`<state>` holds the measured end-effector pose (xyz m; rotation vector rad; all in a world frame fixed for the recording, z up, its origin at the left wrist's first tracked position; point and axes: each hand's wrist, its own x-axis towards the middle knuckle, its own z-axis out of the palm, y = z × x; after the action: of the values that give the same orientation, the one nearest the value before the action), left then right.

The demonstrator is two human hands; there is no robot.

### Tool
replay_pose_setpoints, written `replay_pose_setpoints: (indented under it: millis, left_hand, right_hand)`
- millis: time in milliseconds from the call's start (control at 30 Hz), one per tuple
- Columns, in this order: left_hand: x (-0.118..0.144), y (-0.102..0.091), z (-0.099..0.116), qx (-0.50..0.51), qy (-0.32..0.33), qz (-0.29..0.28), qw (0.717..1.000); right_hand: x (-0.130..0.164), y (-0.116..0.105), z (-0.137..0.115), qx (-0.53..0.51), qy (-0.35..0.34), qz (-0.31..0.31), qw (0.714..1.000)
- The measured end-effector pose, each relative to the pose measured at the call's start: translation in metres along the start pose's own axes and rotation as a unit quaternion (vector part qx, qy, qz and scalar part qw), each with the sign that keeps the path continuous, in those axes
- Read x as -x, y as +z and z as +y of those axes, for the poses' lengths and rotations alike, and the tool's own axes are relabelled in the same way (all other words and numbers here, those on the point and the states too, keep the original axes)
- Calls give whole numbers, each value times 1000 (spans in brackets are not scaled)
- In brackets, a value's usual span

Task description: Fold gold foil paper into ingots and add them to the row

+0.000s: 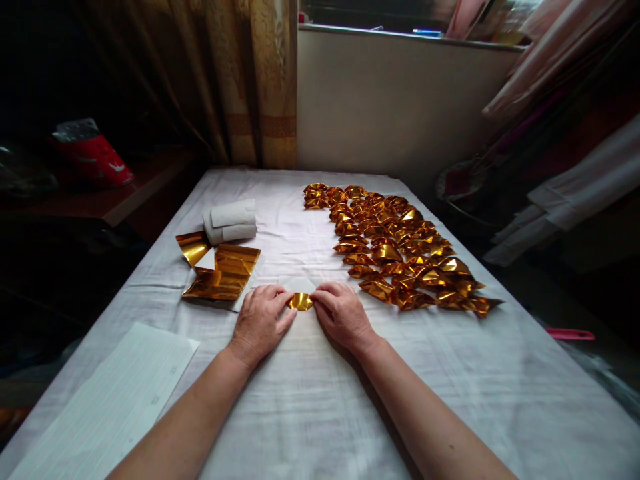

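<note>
Both hands (261, 319) (345, 315) pinch opposite ends of a gold foil piece (301, 303), near what may be white paper (296, 283)

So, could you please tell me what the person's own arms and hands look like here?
The left hand and right hand are bare, with no gloves. The left forearm and right forearm show no sleeves, and neither wrist shows a watch or bracelet. I cannot make out any rings, though some fingers are partly hidden.
</note>
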<state>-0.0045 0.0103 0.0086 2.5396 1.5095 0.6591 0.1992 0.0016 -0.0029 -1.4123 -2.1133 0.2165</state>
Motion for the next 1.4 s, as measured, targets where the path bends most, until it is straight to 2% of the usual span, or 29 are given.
replay_pose_setpoints:
  millis: [267,667,1033,1267,1400]
  left_hand:
    - [-3,-5,-14,26,29,-16,999]
    - [-5,-4,-14,13,57,-15,998]
    - [-4,-3,-15,15,58,-14,998]
    - [-2,1,-18,34,50,7,998]
    - [-4,0,-19,49,37,16,998]
  right_hand:
    - [4,-5,-12,39,14,-18,999]
    - [0,-5,-10,51,-2,-19,999]
    - [-2,-4,-10,57,2,-6,998]
    - [0,-3,-3,32,-12,-12,999]
    - [0,1,2,16,13,11,1000]
